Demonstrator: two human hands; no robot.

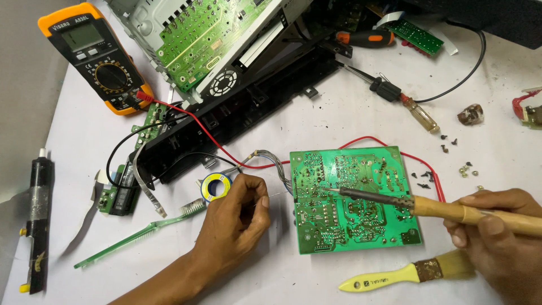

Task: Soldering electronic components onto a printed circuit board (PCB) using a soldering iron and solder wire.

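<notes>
A soldering iron (pixel 395 200) is held to a green board (pixel 354 199) while solder wire (pixel 278 195) is fed in.

The iron is gripped by its wooden handle in the closed right hand (pixel 497 226), its tip laid on the board's left part so a joint can be heated. The left hand (pixel 240 217) is pinched shut on the thin wire, which is aimed at the tip from the left; the solder spool (pixel 216 187) lies just behind those fingers. The board rests flat on the table (pixel 350 113), between both hands. A multimeter (pixel 96 56), a toothbrush (pixel 141 234) and a brush (pixel 395 275) lie nearby.
</notes>
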